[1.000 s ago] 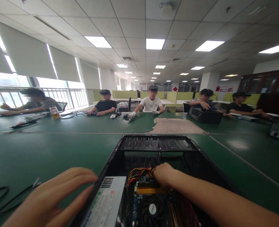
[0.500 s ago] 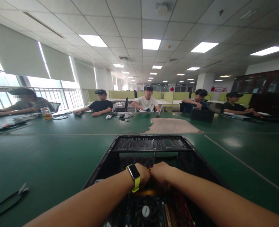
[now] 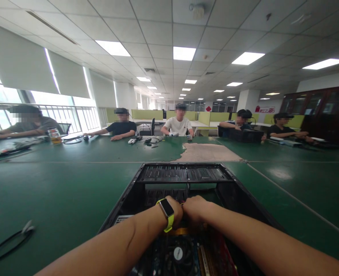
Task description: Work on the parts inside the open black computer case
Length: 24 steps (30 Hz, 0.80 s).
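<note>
You had both hands, left hand (image 3: pixel 176 212) and right hand (image 3: pixel 196 209), pressed together deep in the open computer case (image 3: pixel 183 174) on the green table (image 3: pixel 57 188), curled over something hidden, so I cannot tell what either grips.

The computer case (image 3: pixel 183 174) is matt black perforated metal. The table (image 3: pixel 57 184) has a smooth, slightly glossy green covering, worn through to a rough tan patch (image 3: pixel 208 152).
</note>
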### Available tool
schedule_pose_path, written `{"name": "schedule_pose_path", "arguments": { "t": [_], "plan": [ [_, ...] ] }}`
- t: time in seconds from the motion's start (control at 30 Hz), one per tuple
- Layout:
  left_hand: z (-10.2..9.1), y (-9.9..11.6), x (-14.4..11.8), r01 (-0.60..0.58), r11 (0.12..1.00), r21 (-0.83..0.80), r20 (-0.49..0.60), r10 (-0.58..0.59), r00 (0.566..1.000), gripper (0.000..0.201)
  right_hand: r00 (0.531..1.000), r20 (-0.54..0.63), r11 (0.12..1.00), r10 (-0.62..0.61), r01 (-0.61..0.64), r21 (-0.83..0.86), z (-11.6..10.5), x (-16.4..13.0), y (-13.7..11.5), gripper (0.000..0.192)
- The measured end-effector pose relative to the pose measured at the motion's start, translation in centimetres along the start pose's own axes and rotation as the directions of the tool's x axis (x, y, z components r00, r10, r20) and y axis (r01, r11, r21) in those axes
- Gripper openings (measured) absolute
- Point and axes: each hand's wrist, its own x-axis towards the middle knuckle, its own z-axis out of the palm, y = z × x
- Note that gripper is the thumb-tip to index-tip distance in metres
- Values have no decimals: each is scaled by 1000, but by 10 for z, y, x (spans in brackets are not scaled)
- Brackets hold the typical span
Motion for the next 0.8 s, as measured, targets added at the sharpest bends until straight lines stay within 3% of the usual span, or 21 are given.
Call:
{"name": "schedule_pose_path", "arguments": {
  "t": [0.17, 0.5, 0.8],
  "plan": [
    [-1, 1, 1, 4, 1000, 16, 46, -5, 999, 42, 1000, -2, 1000, 6, -6, 5, -2, -3, 0, 56],
    [-7, -3, 3, -64, 998, 15, 138, 61, 989, 58, 1000, 2, 1000, 14, -14, 25, -2, -1, 0, 53],
    [0, -13, 12, -92, 996, -16, 67, 93, 993, 50, 999, 13, 998, 45, -46, 46, -1, -7, -5, 46]
  ]
}}
